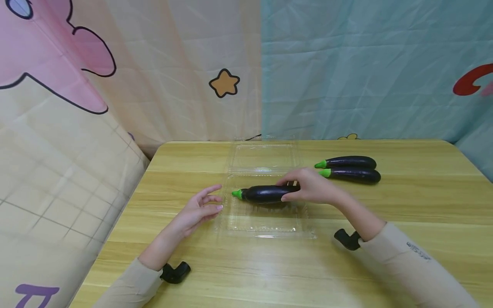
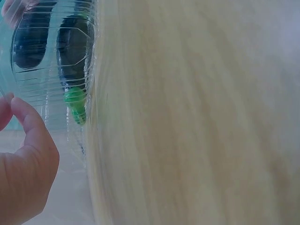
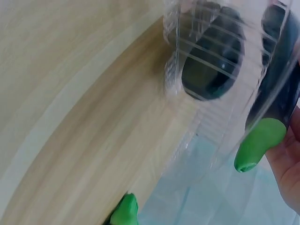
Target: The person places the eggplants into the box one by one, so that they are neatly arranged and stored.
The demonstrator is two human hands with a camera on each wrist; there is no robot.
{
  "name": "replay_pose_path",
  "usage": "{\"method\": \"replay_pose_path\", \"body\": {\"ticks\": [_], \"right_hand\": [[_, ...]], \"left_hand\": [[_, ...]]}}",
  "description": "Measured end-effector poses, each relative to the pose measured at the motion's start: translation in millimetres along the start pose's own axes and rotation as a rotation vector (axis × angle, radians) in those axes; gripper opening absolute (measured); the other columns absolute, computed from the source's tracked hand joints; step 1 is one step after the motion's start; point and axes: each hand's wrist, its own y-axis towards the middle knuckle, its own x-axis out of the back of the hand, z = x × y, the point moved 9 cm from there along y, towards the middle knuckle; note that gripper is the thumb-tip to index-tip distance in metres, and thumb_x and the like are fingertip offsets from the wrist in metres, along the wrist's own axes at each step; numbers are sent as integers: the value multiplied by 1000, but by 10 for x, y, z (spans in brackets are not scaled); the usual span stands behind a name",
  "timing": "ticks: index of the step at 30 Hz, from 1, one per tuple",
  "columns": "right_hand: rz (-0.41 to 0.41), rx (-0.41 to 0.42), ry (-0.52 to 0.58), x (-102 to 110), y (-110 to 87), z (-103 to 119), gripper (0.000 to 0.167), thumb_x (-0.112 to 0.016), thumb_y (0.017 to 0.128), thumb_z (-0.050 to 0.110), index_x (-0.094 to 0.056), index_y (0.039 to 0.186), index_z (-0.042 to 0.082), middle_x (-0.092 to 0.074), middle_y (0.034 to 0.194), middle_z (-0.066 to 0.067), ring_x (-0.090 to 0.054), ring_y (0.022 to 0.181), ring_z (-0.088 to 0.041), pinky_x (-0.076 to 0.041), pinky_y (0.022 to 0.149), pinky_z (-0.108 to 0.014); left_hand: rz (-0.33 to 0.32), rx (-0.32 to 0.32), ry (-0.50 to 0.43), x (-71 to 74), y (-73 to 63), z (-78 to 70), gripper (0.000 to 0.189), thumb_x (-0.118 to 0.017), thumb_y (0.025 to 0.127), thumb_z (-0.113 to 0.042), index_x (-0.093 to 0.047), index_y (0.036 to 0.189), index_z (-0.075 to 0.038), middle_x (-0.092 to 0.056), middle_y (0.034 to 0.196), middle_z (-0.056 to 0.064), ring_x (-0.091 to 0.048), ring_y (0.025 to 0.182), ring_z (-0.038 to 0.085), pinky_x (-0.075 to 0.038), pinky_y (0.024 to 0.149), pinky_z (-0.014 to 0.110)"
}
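Observation:
A clear plastic clamshell container (image 1: 265, 234) lies unfolded on the table. My right hand (image 1: 308, 186) grips a dark purple eggplant (image 1: 269, 193) over its front half; in the right wrist view that eggplant's green stem (image 3: 260, 145) shows beside the palm. Beneath it, a second eggplant (image 2: 72, 51) with its green stem toward the left shows through the ribbed wall in the left wrist view. Beside the container's left rim is my left hand (image 1: 194, 214), fingers parted and loosely bent; whether the fingertips touch the rim I cannot tell.
Two more eggplants (image 1: 354, 175) lie side by side on the wooden table (image 1: 416, 205), right of the container, stems pointing left. The container's unfolded lid (image 1: 265, 156) reaches toward the back edge. A printed curtain (image 1: 327, 77) hangs behind the table.

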Motion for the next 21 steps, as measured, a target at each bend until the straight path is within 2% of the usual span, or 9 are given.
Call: {"method": "replay_pose_path", "body": {"ticks": [8,21], "right_hand": [[38,-19,-10,-94,87,74,32,-76,78,21,-70,106,6,-67,102,-5,-61,95,-21,-51,80,-39],[10,15,-69,-246,177,156,30,-77,76,24,-71,101,8,-69,99,-4,-64,91,-19,-51,77,-34]], "left_hand": [[-1,2,0,8,0,-6,66,-56,87,5,-25,145,-1,-48,110,12,-59,81,11,-50,72,21],[-1,8,17,1,-4,-10,67,-57,87,4,-25,145,-2,-46,112,13,-58,83,11,-50,74,20]]}}
